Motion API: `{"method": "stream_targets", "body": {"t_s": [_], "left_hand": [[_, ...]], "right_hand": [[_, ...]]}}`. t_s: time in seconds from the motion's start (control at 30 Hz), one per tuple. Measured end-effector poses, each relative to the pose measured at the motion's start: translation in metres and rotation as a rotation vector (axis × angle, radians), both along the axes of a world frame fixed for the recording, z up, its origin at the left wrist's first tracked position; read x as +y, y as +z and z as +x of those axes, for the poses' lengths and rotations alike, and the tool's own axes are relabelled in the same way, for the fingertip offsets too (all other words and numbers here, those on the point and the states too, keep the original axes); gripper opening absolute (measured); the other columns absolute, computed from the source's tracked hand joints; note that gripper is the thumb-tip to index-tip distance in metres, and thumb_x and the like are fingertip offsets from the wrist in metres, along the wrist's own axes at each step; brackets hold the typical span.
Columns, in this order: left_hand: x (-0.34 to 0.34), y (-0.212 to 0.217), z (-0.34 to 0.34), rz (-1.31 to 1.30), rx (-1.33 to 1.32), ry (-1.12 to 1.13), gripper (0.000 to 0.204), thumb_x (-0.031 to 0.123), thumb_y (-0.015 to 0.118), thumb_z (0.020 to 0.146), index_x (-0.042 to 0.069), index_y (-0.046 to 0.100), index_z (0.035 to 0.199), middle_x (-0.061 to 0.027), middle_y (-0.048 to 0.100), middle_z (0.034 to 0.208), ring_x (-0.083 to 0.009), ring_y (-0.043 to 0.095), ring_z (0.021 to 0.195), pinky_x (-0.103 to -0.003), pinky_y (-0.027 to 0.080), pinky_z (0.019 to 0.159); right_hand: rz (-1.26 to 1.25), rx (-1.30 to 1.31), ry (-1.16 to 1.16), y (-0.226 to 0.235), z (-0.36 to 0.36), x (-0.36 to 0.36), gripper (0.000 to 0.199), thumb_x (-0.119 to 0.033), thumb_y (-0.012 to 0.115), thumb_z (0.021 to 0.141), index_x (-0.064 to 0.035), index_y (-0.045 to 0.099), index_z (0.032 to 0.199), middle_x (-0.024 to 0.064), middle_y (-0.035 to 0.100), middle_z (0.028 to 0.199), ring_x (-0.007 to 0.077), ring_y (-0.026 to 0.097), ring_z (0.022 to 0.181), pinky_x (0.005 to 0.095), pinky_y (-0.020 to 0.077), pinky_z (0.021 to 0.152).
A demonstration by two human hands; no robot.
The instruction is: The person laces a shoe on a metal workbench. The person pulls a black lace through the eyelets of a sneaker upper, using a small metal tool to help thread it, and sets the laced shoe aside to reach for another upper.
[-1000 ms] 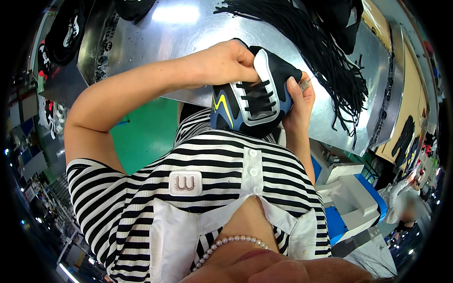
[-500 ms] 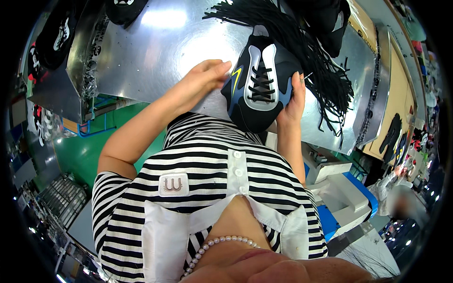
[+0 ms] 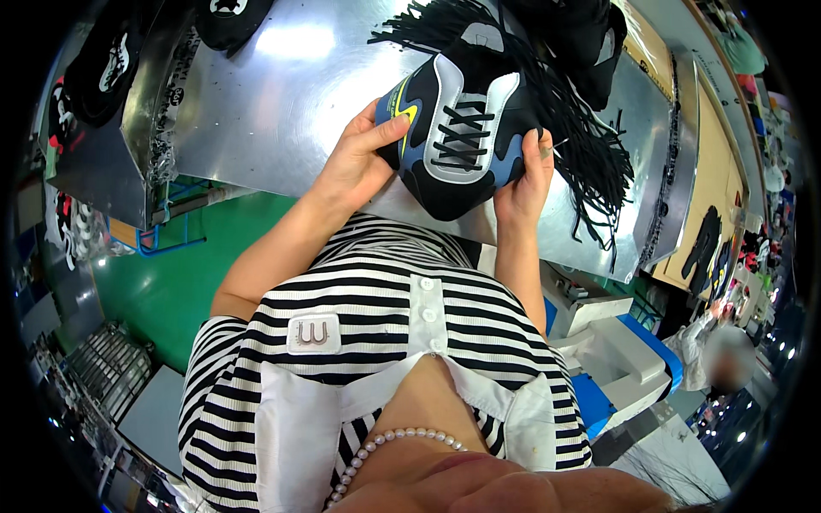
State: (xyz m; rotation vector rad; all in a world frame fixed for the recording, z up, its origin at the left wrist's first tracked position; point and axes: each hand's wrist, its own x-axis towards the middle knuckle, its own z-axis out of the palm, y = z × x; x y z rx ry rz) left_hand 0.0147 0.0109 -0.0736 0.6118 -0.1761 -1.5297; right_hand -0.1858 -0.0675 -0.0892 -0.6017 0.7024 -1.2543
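Observation:
A black, blue and white sports shoe (image 3: 457,128) with black laces and a yellow streak lies toe toward me at the near edge of a shiny metal table (image 3: 282,94). My left hand (image 3: 357,162) grips its left side, thumb on top. Fingers of my right hand (image 3: 523,184) press against the shoe's right side. Beyond and to the right of the shoe spreads a heap of loose black laces (image 3: 590,145).
Dark shoe uppers (image 3: 227,17) lie at the table's far edge and more (image 3: 103,68) at the left. A white and blue machine (image 3: 611,359) stands to my right. A green floor (image 3: 162,274) shows below left. Another person (image 3: 723,363) sits at far right.
Both hands have carried the shoe from close to my chest out over the table and turned it so its laced top faces up.

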Motion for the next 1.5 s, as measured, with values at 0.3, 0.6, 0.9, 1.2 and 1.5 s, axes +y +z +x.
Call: {"method": "stream_targets", "body": {"t_s": [0.3, 0.6, 0.9, 1.2, 1.5], "left_hand": [[-0.003, -0.01, 0.002, 0.105, -0.009, -0.086, 0.045, 0.007, 0.062, 0.095, 0.0, 0.047, 0.136, -0.0103, 0.063, 0.125, -0.0191, 0.062, 0.112, -0.036, 0.05, 0.1], [-0.003, -0.01, -0.006, 0.11, -0.164, -0.073, 0.034, 0.007, 0.06, 0.097, 0.004, 0.054, 0.13, -0.0067, 0.065, 0.122, -0.0165, 0.064, 0.11, -0.033, 0.053, 0.096], [-0.001, -0.006, -0.003, 0.088, -0.187, -0.15, 0.037, 0.005, 0.064, 0.093, 0.001, 0.054, 0.129, -0.0082, 0.066, 0.118, -0.0159, 0.065, 0.104, -0.033, 0.053, 0.094], [-0.001, -0.025, 0.005, 0.053, 0.12, -0.216, 0.038, 0.013, 0.057, 0.099, -0.001, 0.049, 0.133, -0.0129, 0.063, 0.126, -0.0232, 0.062, 0.115, -0.04, 0.05, 0.103], [-0.009, -0.021, 0.002, 0.042, 0.132, -0.149, 0.043, 0.012, 0.056, 0.099, -0.002, 0.045, 0.138, -0.0126, 0.06, 0.13, -0.0239, 0.059, 0.12, -0.042, 0.048, 0.106]], "right_hand": [[-0.576, 1.255, -0.112, -0.009, -0.014, -0.015, 0.024, -0.012, 0.061, 0.097, -0.0004, 0.065, 0.117, 0.0054, 0.065, 0.097, 0.0109, 0.057, 0.076, 0.0252, 0.0474, 0.068], [-0.848, 1.025, 0.188, 0.034, 0.025, 0.006, 0.017, -0.001, 0.076, 0.078, -0.0028, 0.067, 0.093, 0.0072, 0.06, 0.084, 0.0186, 0.063, 0.07, 0.0313, 0.0517, 0.064], [-0.548, 0.904, 0.61, 0.045, 0.01, -0.012, 0.009, -0.003, 0.07, 0.078, -0.0007, 0.065, 0.085, 0.0046, 0.061, 0.082, 0.0119, 0.06, 0.069, 0.0267, 0.0507, 0.062], [-0.178, 0.629, 0.206, 0.022, -0.009, -0.008, 0.014, -0.017, 0.061, 0.097, -0.0064, 0.07, 0.099, -0.0047, 0.057, 0.083, -0.0005, 0.04, 0.06, 0.0162, 0.027, 0.051], [0.134, 0.076, 0.172, 0.003, -0.011, -0.003, 0.042, -0.007, 0.069, 0.09, 0.0007, 0.053, 0.127, 0.0086, 0.069, 0.104, 0.0122, 0.067, 0.09, 0.0232, 0.0536, 0.079]]}}
